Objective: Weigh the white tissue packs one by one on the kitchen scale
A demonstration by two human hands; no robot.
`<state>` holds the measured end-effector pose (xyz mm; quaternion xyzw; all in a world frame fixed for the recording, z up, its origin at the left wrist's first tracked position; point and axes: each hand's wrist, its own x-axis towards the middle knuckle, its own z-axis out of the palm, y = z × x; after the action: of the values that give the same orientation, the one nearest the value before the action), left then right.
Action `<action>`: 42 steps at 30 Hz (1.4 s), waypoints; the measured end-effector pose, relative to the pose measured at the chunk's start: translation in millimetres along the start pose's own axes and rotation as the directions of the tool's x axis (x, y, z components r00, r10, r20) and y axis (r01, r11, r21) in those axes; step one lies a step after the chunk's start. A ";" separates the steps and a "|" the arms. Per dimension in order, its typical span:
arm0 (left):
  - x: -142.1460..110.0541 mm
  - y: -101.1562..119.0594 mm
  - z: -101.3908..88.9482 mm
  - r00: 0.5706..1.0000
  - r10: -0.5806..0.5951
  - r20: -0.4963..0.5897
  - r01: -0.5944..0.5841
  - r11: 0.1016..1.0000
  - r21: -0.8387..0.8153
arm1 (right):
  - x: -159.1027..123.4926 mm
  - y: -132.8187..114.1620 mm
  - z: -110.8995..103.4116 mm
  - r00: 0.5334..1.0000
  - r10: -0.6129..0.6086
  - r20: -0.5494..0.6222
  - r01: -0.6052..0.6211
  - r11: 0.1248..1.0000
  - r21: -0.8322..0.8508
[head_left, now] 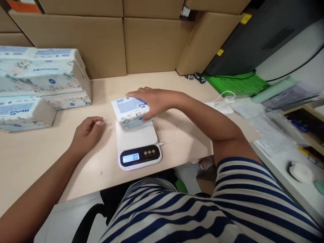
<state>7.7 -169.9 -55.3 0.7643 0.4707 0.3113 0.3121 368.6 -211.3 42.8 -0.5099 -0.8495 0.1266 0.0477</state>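
Note:
A white kitchen scale (pixel 138 136) lies near the table's front edge, its lit display reading 0.0. Over the scale's rear part is a floral tissue pack (pixel 129 109), slightly tilted. My right hand (pixel 153 101) grips that pack from its right side, thumb at the front and fingers over the top and back. Whether the pack's underside touches the plate is hidden. To the left of the scale, my left hand (pixel 87 135) rests on the table, fingers curled in and thumb against them, with nothing visible in it.
More tissue packs (pixel 53 76) are stacked at the table's left. Cardboard boxes (pixel 152 45) line the back. A white cable (pixel 177 131) runs from the scale toward a white power strip (pixel 220 107). A green crate (pixel 235 84) and a cluttered side table stand at right.

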 end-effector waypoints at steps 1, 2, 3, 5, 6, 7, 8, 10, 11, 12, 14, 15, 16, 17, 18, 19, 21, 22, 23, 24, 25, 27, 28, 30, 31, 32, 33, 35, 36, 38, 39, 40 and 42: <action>0.0 -0.1 -0.7 1.000 -0.009 0.007 0.009 1.000 -0.004 | -0.4 15.9 -4.7 0.999 0.046 -0.023 -0.046 0.999 -0.003; 0.1 -0.2 -1.2 1.000 -0.012 0.011 0.012 1.000 -0.004 | -1.5 34.1 -9.8 0.994 0.100 -0.053 -0.100 0.995 0.003; 0.2 -0.2 -1.4 1.000 -0.011 0.013 0.011 1.000 -0.002 | -3.0 53.9 -15.0 0.983 0.160 -0.085 -0.159 0.987 0.020; 0.5 -0.1 -1.6 1.000 -0.005 0.013 0.005 1.000 0.003 | -5.8 95.6 -23.9 0.951 0.285 -0.123 -0.275 0.957 0.093; 0.6 0.1 -1.6 1.000 -0.003 0.014 0.003 1.000 0.004 | -6.6 115.4 -27.0 0.924 0.359 -0.132 -0.345 0.931 0.122; 0.8 0.3 -1.7 1.000 -0.003 0.018 0.003 1.000 0.005 | -7.1 133.2 -28.8 0.893 0.429 -0.135 -0.415 0.902 0.121; 0.8 0.5 -1.9 1.000 -0.007 0.022 0.007 1.000 0.005 | -7.2 148.4 -29.4 0.858 0.494 -0.140 -0.486 0.870 0.085; 0.7 0.8 -2.4 0.999 -0.020 0.029 0.020 1.000 0.012 | -6.5 169.7 -26.5 0.789 0.596 -0.152 -0.606 0.795 -0.026; 0.4 0.9 -2.8 0.999 -0.024 0.031 0.024 1.000 0.016 | -5.9 176.0 -23.4 0.758 0.631 -0.165 -0.648 0.758 -0.081; 0.0 0.9 -3.1 0.999 -0.025 0.030 0.024 1.000 0.019 | -5.2 179.9 -19.4 0.732 0.656 -0.182 -0.679 0.724 -0.123; -0.8 0.5 -3.8 0.999 -0.017 0.031 0.016 1.000 0.021 | -3.1 182.9 -10.3 0.692 0.682 -0.239 -0.721 0.674 -0.165; -1.2 0.1 -4.1 0.999 -0.011 0.033 0.010 1.000 0.019 | -1.5 183.0 -5.8 0.673 0.686 -0.275 -0.737 0.651 -0.180; -1.5 -0.4 -4.3 0.999 -0.007 0.037 0.006 1.000 0.015 | 0.5 182.8 -1.7 0.657 0.686 -0.313 -0.751 0.631 -0.194; -1.8 -1.0 -4.4 0.999 -0.007 0.042 0.006 1.000 0.012 | 3.0 182.6 1.7 0.643 0.683 -0.346 -0.763 0.613 -0.205; -2.0 -1.5 -4.4 0.999 -0.009 0.047 0.009 1.000 0.009 | 5.9 182.5 4.4 0.631 0.679 -0.374 -0.771 0.599 -0.215; -2.1 -1.8 -4.3 0.999 -0.013 0.052 0.013 1.000 0.006 | 9.0 182.8 6.3 0.623 0.675 -0.395 -0.778 0.588 -0.222; -2.4 -2.1 -4.1 0.998 -0.025 0.056 0.025 1.000 0.000 | 15.6 184.3 7.7 0.613 0.672 -0.415 -0.786 0.572 -0.234; -2.5 -1.9 -4.0 0.998 -0.033 0.057 0.034 0.999 -0.001 | 18.6 185.5 7.5 0.610 0.674 -0.417 -0.789 0.566 -0.239; -2.7 -1.5 -3.9 0.997 -0.041 0.059 0.041 0.999 -0.004 | 21.4 186.9 6.9 0.607 0.677 -0.416 -0.792 0.560 -0.242; -2.8 -1.0 -3.8 0.997 -0.047 0.059 0.048 0.999 -0.007 | 23.9 188.4 6.1 0.603 0.682 -0.413 -0.795 0.555 -0.245; -3.0 -0.4 -3.9 0.997 -0.052 0.061 0.052 0.999 -0.008 | 26.0 189.8 5.3 0.600 0.687 -0.410 -0.798 0.550 -0.248; -3.6 0.7 -4.1 0.996 -0.055 0.066 0.056 0.998 -0.002 | 29.3 191.9 3.9 0.596 0.695 -0.403 -0.802 0.542 -0.251; -3.9 1.1 -4.3 0.996 -0.056 0.069 0.056 0.998 0.003 | 30.5 192.5 3.5 0.594 0.697 -0.401 -0.803 0.540 -0.253; -4.7 1.5 -4.5 0.996 -0.055 0.074 0.054 0.998 0.014 | 32.4 192.2 3.4 0.593 0.699 -0.399 -0.804 0.538 -0.253; -5.2 1.5 -4.4 0.996 -0.052 0.076 0.051 0.999 0.016 | 33.1 191.5 3.6 0.592 0.700 -0.399 -0.805 0.537 -0.252; -5.6 1.5 -4.3 0.996 -0.047 0.077 0.046 0.999 0.017 | 33.8 190.4 3.9 0.591 0.700 -0.401 -0.806 0.536 -0.251; -6.0 1.5 -4.2 0.996 -0.042 0.079 0.041 0.999 0.017 | 34.4 189.0 4.3 0.588 0.701 -0.403 -0.808 0.535 -0.248; -6.5 1.6 -3.7 0.996 -0.035 0.082 0.034 0.999 0.018 | 35.8 185.8 5.1 0.582 0.704 -0.407 -0.812 0.531 -0.242; -6.6 1.7 -3.4 0.996 -0.035 0.082 0.034 0.999 0.019 | 36.7 184.1 5.3 0.579 0.705 -0.410 -0.814 0.529 -0.239; -6.8 1.7 -2.9 0.996 -0.040 0.077 0.039 0.999 0.019 | 39.0 180.8 5.4 0.572 0.707 -0.416 -0.818 0.527 -0.230; -6.8 1.5 -2.8 0.996 -0.040 0.076 0.038 0.999 0.018 | 40.5 179.2 5.1 0.571 0.706 -0.418 -0.818 0.529 -0.224; -6.9 1.2 -2.6 0.996 -0.036 0.076 0.035 0.999 0.019 | 42.2 177.8 4.7 0.570 0.707 -0.419 -0.819 0.532 -0.216; -7.1 0.1 -2.7 0.996 -0.023 0.083 0.021 0.999 0.027 | 45.4 175.3 3.3 0.566 0.711 -0.417 -0.820 0.539 -0.192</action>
<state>3.1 -175.9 -54.9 0.7753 0.4698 0.2696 0.3248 496.1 -93.4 -8.8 -0.8443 -0.5258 -0.1018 0.0146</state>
